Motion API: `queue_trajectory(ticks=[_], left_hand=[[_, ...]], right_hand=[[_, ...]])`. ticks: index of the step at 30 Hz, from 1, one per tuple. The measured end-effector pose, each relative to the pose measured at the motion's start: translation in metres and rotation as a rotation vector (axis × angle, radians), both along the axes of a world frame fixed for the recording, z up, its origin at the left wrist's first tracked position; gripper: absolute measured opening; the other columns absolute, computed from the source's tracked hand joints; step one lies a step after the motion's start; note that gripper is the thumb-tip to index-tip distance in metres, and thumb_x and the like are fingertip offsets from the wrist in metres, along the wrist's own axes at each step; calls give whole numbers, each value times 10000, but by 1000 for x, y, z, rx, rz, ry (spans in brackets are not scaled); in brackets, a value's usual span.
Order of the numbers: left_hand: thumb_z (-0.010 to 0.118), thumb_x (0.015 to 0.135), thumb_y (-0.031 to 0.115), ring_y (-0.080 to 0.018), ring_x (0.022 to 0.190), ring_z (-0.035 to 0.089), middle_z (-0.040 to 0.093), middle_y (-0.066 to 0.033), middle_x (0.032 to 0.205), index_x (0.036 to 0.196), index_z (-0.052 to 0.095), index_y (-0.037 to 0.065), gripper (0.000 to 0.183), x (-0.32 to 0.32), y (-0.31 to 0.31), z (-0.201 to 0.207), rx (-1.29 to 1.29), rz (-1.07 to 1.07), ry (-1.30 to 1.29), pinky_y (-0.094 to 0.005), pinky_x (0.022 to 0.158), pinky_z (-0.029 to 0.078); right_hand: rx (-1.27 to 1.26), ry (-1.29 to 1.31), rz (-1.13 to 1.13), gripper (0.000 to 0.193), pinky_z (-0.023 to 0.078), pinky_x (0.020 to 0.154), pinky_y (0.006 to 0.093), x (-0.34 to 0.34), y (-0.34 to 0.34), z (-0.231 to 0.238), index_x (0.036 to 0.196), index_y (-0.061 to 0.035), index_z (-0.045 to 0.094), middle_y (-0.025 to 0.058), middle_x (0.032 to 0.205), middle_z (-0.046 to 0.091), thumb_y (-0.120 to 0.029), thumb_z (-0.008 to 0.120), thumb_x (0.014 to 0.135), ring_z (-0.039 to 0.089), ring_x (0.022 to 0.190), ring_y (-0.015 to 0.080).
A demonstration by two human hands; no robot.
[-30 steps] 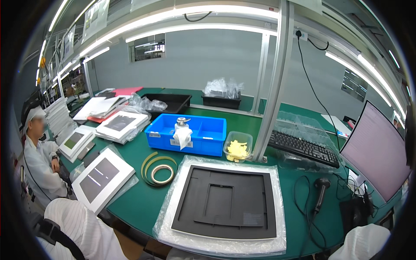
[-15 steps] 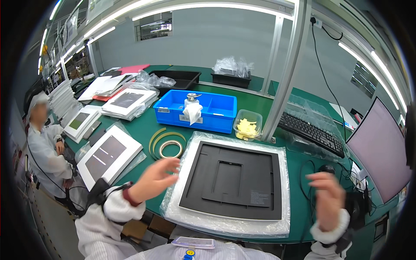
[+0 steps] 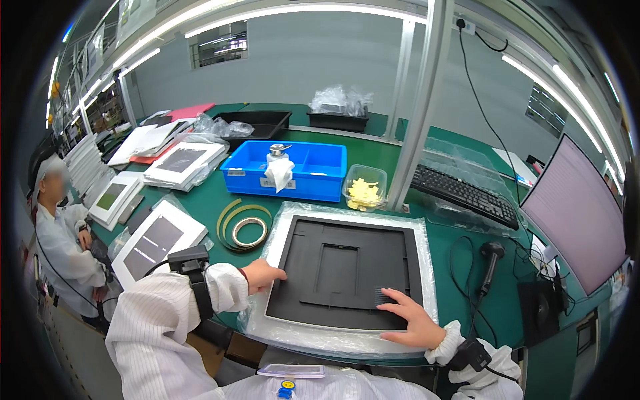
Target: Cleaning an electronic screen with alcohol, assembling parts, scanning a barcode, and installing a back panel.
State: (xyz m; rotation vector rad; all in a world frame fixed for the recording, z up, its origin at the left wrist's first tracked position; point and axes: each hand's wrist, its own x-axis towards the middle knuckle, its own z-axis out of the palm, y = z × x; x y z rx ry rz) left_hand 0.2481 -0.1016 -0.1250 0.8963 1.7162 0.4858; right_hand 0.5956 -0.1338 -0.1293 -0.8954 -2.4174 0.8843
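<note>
A flat panel with a black recessed back (image 3: 347, 260) and a white rim lies in front of me on clear plastic wrap (image 3: 253, 320). My left hand (image 3: 262, 275) is at its left edge, fingers drawn together with the tips on the black border. Its lower fingers are partly hidden. My right hand (image 3: 415, 323) rests on the lower right part of the panel, its fingers spread. Left of the panel, a roll of tape (image 3: 249, 232) lies by a loose olive ring.
Behind the panel stand a blue bin (image 3: 283, 183) with a dispenser bottle and a tub of yellow pieces (image 3: 365, 193). A scanner (image 3: 491, 263), keyboard (image 3: 465, 193) and monitor (image 3: 577, 213) are right. White-framed panels (image 3: 158, 240) lie left; a person (image 3: 63, 247) sits beyond.
Both hands have come down from the air onto the panel, the right moving left and the left moving right. The scanner, covered by my right hand before, now shows. My view has shifted slightly.
</note>
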Motion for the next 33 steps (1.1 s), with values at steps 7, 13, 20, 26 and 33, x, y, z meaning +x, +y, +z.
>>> queue_trajectory(ticks=[7,13,20,26,33], left_hand=[[559,749,135,-68,457,239,287,44,558,766,513,59,91,-8,7,3,-62,-58,-180,-247,429,183],[515,777,60,-149,771,588,573,-56,870,890,508,30,117,-24,-5,5,214,8,-447,-281,705,481],[614,783,242,-106,768,570,569,-42,885,1027,525,-11,363,55,-31,108,555,-258,-546,-260,694,485],[555,868,333,-171,849,615,567,-81,929,990,491,6,355,106,-19,145,733,-463,-703,-278,682,516],[553,865,247,-197,992,554,543,-103,1040,1062,484,30,301,123,23,135,1253,-468,-258,-301,827,459]], right_hand=[[10,38,55,524,262,1032,400,-6,-3,-2,1159,-53,529,178,1356,334,-261,700,709,291,1272,336],[193,88,65,545,282,1016,408,-17,-12,-4,1164,-40,519,196,1343,339,-230,704,687,318,1245,358],[782,-5,-407,668,463,815,364,-23,-39,9,1130,6,521,164,1168,538,-3,622,470,529,1059,323],[723,305,-733,478,480,631,316,6,-39,5,1021,27,578,187,918,623,42,612,544,624,774,312],[601,905,-997,270,443,638,297,65,-54,4,903,18,558,81,793,590,-173,683,760,551,692,160]])
